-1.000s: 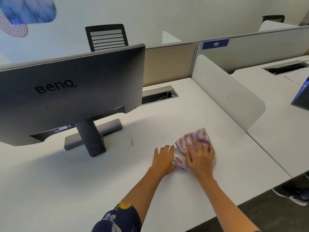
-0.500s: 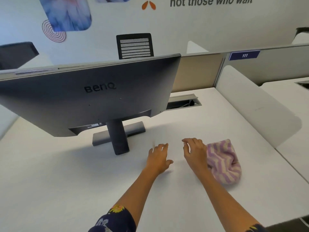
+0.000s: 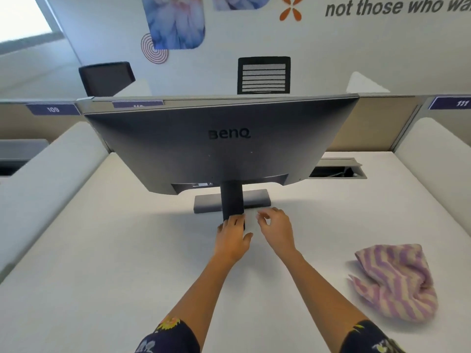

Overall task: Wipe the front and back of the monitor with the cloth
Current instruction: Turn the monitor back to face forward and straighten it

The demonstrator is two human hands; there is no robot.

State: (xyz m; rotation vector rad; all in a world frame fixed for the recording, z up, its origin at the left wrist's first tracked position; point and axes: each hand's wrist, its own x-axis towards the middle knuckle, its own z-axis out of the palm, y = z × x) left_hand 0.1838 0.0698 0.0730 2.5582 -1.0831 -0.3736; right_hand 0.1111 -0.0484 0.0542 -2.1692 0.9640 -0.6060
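Head view: cloth (image 3: 392,281) well right of right hand (image 3: 276,229) and left hand (image 3: 233,238), both slack, empty

One camera only, worn on the head: it looks forward and down across the worktop (image 3: 102,276), near enough that both forearms (image 3: 198,289) enter from 6 o'clock. It faces the back of the monitor (image 3: 224,149) at 12 o'clock, the wall (image 3: 356,47) beyond. Straight edges bow with the wide angle.

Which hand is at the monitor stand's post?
The left hand: its fingers lie on the foot of the dark post, while the right hand hangs beside it, holding nothing.
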